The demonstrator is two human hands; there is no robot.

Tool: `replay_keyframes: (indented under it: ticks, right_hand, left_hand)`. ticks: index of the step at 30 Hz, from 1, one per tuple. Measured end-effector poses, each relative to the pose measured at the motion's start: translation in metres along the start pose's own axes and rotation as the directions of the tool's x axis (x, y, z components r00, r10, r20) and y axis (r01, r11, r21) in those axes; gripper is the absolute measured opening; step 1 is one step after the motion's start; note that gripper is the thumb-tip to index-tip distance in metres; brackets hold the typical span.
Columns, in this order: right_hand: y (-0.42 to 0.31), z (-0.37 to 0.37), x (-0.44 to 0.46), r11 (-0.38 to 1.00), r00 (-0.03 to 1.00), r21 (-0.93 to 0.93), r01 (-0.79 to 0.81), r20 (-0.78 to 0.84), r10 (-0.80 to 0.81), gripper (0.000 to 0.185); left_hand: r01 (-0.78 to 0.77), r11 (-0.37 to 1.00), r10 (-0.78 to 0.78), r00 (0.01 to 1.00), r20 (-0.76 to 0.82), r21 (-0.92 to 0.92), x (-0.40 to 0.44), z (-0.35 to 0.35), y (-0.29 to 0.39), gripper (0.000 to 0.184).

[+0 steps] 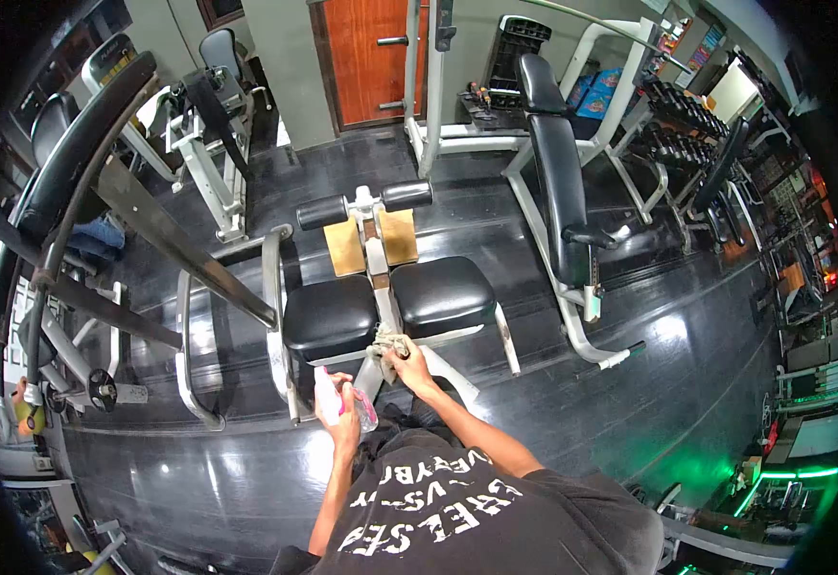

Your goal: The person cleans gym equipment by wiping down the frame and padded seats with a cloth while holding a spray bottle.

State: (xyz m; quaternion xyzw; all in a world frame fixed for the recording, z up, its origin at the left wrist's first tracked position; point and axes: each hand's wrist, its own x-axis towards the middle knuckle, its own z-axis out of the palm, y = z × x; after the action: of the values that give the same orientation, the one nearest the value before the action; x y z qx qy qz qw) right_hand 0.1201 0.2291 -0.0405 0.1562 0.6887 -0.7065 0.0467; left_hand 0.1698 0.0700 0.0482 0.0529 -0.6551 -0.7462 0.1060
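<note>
My left hand [341, 414] is wrapped round a spray bottle [368, 416] with pink parts and a clear body, held low in front of my body. In my right hand [409, 366] is a bunched greyish cloth [386, 347], against the near end of the bench's pale metal frame [382, 299]. That frame runs between two black padded seats, the left pad [331, 318] and the right pad [443, 292]. Farther along it sit two black roller pads [407, 195] and a tan footplate [398, 238]. Part of the cloth is hidden by my fingers.
On the left, a large machine with a long metal arm [189, 244] reaches close to the bench. An adjustable black bench [558, 192] stands to the right, before a dumbbell rack [683, 134]. Behind is a reddish-brown door [366, 67]. The dark floor [592, 422] shines.
</note>
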Motion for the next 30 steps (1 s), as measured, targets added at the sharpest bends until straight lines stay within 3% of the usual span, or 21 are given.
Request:
replay_keyframes:
  ticks: [1, 3, 5, 7, 11, 13, 17, 20, 23, 24, 25, 27, 29, 30]
  right_hand:
    - [-0.004, -0.002, 0.003, 1.0, 1.0, -0.004, 0.001, 0.006, -0.001, 0.031]
    - [-0.012, -0.009, 0.01, 0.946, 0.999, 0.324, 0.004, 0.049, -0.021, 0.027]
    - [-0.029, -0.026, 0.017, 0.885, 0.997, 0.46, -0.072, 0.041, 0.059, 0.029]
    - [-0.035, -0.051, 0.027, 0.771, 0.979, 0.604, -0.202, 0.143, 0.144, 0.028]
    - [-0.052, -0.093, 0.048, 0.82, 0.98, 0.538, -0.197, 0.077, 0.185, 0.029]
    - [-0.06, -0.11, 0.068, 0.839, 0.976, 0.498, -0.219, 0.131, 0.177, 0.031]
    - [-0.072, -0.13, 0.126, 0.867, 0.938, 0.358, -0.347, 0.155, 0.311, 0.031]
    - [-0.079, -0.128, 0.176, 0.928, 0.931, 0.094, -0.36, 0.1, 0.351, 0.029]
    - [-0.086, -0.114, 0.223, 0.953, 0.963, -0.267, -0.145, 0.183, 0.198, 0.032]
    - [-0.063, -0.108, 0.246, 0.938, 0.982, -0.345, 0.032, 0.185, 0.034, 0.033]
    - [-0.052, -0.099, 0.259, 0.938, 0.976, -0.344, 0.038, 0.214, 0.039, 0.033]
    - [-0.039, -0.077, 0.27, 0.613, 0.941, -0.718, 0.329, 0.199, -0.273, 0.033]
    - [-0.033, -0.065, 0.275, 0.347, 0.907, -0.86, 0.375, 0.418, 0.057, 0.039]
    - [-0.026, -0.059, 0.271, 0.247, 0.892, -0.862, 0.442, 0.453, -0.015, 0.04]
  left_hand:
    - [0.003, 1.0, -0.003, 1.0, 0.02, 0.022, 0.003, 0.004, 0.002, 0.016]
    - [-0.001, 1.0, 0.001, 1.0, 0.011, 0.001, 0.007, 0.016, 0.006, 0.015]
    - [0.032, 0.999, -0.033, 0.998, 0.044, 0.024, 0.012, 0.026, 0.007, 0.015]
    - [-0.026, 0.998, 0.021, 0.997, 0.078, 0.055, 0.018, 0.034, 0.004, 0.015]
    - [-0.047, 0.994, 0.034, 0.99, 0.14, 0.094, 0.033, 0.047, 0.005, 0.014]
    - [0.043, 0.996, -0.056, 0.982, 0.178, 0.08, 0.042, 0.053, 0.004, 0.015]
    - [0.023, 0.999, -0.027, 0.993, 0.115, 0.04, 0.064, 0.072, 0.002, 0.014]
    - [0.009, 0.996, -0.017, 0.996, 0.084, 0.086, 0.081, 0.082, -0.009, 0.011]
    - [0.002, 0.997, -0.005, 0.999, 0.033, 0.083, 0.093, 0.094, -0.006, 0.011]
    - [0.015, 0.998, -0.016, 1.0, 0.014, 0.068, 0.097, 0.097, -0.006, 0.012]
    - [0.024, 0.998, -0.024, 1.0, -0.007, 0.051, 0.101, 0.1, -0.007, 0.012]
    - [0.01, 0.994, -0.004, 0.999, -0.049, 0.111, 0.106, 0.102, 0.0, 0.012]
    - [0.045, 0.997, -0.04, 0.996, -0.079, 0.057, 0.107, 0.106, 0.001, 0.012]
    - [0.022, 0.995, -0.011, 0.994, -0.108, 0.102, 0.108, 0.106, -0.004, 0.012]
